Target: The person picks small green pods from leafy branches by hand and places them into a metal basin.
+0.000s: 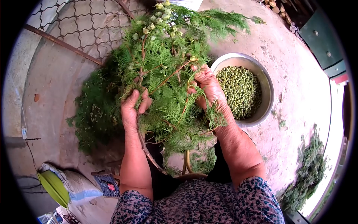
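Note:
A leafy conifer branch (167,92), with scale-like green sprays of the cypress kind, is held up in front of my body. My left hand (135,105) grips its brown woody stem, the lower end of which runs down past my forearm. My right hand (207,82) is among the sprays on the other side, fingers bent at a thin twig and partly covered by foliage. Pale green seed cones (165,15) cluster at the branch's far tip. Right beside my right hand, a metal basin (268,81) holds a heap of small green cones (239,92).
Cut branches (95,112) are piled on the floor at left, near a wire mesh panel (81,25). More greenery (306,168) lies at lower right. A sack (79,184) and a yellow-green basin (54,187) are at lower left. Firewood (275,8) is stacked at upper right.

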### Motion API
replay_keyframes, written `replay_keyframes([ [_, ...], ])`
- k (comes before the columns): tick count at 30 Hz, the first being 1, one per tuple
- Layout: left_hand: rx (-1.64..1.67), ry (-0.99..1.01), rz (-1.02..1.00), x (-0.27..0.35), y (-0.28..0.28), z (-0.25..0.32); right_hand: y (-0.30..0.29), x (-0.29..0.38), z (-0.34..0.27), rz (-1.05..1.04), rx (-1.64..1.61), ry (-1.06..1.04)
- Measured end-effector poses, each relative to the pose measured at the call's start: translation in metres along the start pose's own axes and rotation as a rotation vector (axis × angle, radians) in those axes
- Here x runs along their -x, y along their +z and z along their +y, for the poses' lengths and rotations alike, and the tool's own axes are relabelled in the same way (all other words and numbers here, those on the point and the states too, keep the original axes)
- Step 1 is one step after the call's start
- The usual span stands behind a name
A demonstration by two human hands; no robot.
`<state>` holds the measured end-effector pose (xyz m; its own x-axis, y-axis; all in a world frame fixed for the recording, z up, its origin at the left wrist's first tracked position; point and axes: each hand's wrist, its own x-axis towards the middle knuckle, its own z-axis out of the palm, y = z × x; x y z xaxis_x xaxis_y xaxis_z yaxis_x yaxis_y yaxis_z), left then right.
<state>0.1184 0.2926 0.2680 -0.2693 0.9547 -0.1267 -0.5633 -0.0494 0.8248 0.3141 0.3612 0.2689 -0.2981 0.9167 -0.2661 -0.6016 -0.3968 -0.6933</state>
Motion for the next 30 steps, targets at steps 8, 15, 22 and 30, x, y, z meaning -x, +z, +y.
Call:
replay_keyframes([
  [8, -0.051, -0.039, 0.063, -0.001, 0.000, 0.003, -0.002, 0.001, -0.007, 0.014, -0.067, -0.042],
  [15, -0.005, 0.005, 0.062, -0.004, -0.006, 0.001, 0.011, 0.010, -0.030, 0.223, 0.407, -0.002],
  [22, -0.005, 0.014, -0.064, -0.002, 0.004, 0.001, -0.010, -0.001, -0.019, 0.246, 0.496, -0.211],
  [30, -0.011, 0.025, -0.075, 0.000, 0.006, 0.002, -0.020, 0.011, -0.045, 0.046, 0.930, -0.037],
])
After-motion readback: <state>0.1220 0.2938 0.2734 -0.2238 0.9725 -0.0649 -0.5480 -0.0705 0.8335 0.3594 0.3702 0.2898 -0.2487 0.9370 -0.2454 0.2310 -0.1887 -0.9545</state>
